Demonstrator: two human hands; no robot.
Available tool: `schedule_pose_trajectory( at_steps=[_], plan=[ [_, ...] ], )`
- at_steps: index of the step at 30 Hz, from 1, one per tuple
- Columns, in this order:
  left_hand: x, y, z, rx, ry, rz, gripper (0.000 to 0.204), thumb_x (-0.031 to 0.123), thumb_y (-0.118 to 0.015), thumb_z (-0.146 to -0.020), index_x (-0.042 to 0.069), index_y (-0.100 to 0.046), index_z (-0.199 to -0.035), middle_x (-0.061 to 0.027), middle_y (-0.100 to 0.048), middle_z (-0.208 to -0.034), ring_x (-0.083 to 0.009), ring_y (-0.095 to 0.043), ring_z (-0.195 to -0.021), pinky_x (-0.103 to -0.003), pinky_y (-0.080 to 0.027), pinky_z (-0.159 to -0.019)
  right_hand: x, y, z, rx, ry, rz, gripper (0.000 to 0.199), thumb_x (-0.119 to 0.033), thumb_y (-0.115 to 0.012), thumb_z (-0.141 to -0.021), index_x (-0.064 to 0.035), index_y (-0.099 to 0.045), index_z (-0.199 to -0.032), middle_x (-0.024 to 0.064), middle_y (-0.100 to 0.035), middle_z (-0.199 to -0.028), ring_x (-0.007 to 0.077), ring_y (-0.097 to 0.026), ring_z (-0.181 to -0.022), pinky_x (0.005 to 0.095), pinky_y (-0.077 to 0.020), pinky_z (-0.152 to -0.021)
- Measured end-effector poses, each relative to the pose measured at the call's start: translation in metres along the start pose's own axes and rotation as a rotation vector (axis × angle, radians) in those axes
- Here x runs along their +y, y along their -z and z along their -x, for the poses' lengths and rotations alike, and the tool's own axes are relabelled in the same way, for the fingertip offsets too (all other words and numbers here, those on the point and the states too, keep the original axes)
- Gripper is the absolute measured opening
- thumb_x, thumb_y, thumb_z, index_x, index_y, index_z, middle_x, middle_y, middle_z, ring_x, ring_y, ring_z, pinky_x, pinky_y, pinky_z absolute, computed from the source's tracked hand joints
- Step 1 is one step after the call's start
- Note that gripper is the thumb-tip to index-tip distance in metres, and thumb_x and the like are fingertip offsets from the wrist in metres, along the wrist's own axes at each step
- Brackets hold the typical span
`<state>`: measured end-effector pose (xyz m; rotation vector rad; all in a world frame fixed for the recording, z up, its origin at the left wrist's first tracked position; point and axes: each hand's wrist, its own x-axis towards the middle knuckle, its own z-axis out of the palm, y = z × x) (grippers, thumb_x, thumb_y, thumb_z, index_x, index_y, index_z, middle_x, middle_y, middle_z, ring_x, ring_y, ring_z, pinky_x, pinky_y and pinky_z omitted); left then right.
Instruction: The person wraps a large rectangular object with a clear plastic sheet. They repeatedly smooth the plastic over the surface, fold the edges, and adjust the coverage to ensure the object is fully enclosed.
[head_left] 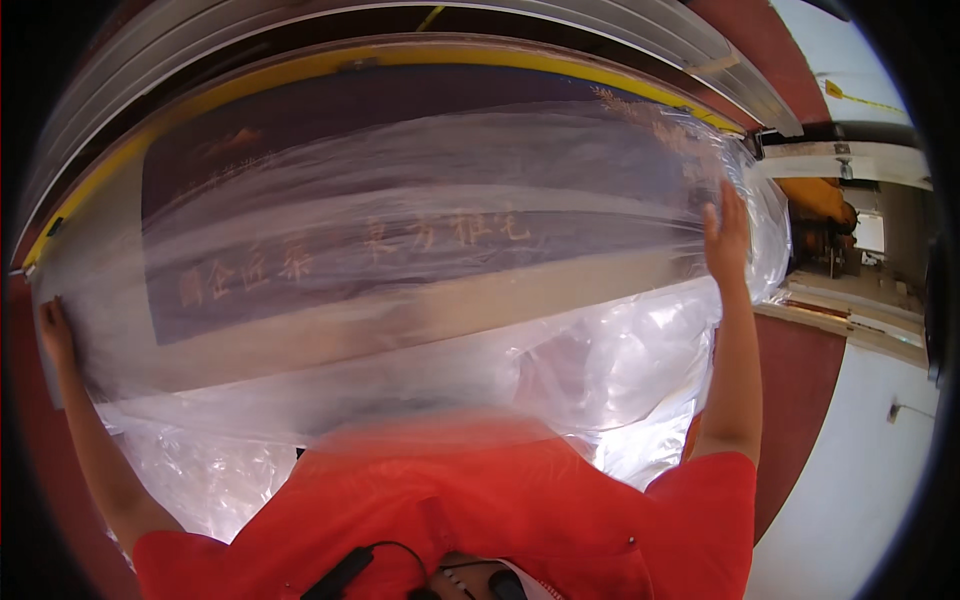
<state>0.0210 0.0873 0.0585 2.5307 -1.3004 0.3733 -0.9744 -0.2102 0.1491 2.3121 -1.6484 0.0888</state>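
A large clear plastic sheet (600, 345) lies in wrinkles over a long, flat panel with a dark printed area (430, 250) and a pale margin. Part of the sheet is smeared by motion across the middle. At the far left, my left hand (56, 332) is closed at the sheet's edge, its fingers curled and partly turned from view. My right hand (728, 235) rests near the panel's right end, on the plastic, fingers stretched out and thumb apart. Both arms are spread wide, and loose plastic hangs between them close to my red shirt (480, 490).
A yellow strip (440, 55) runs along the panel's far edge, with grey metal rails (250, 35) beyond it. On the right, a pale frame (850, 160) stands before an opening with orange and dark machinery (825, 215). Dark red flooring (800, 400) meets a white surface (870, 470).
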Motion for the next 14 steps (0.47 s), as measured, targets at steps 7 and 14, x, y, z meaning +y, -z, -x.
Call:
schedule_pose_trajectory(
  at_steps=[7, 14],
  plan=[
    [0.042, 0.027, 0.033, -0.049, 0.031, 0.146, 0.027, 0.027, -0.042, -0.085, 0.001, -0.051, -0.085, -0.0103, -0.053, -0.078, -0.0168, -0.048, -0.073, -0.028, -0.038, -0.070, -0.035, 0.002, 0.032, -0.181, -0.454, -0.023, 0.059, -0.045, -0.035, -0.081, -0.0063, -0.026, -0.124, 0.0108, -0.025, -0.129, 0.0325, -0.018, -0.120, 0.0480, -0.0159, -0.094],
    [-0.064, 0.002, 0.019, -0.032, 0.034, 0.205, 0.026, 0.029, -0.049, -0.081, 0.006, -0.053, -0.091, -0.0115, -0.054, -0.082, -0.0179, -0.049, -0.073, -0.028, -0.038, -0.073, -0.154, 0.019, -0.024, -0.125, 0.062, -0.172, 0.070, -0.047, -0.044, -0.077, -0.0070, -0.017, -0.128, 0.0148, -0.017, -0.132, 0.0302, -0.011, -0.123, 0.0439, -0.0090, -0.098]
  ],
)
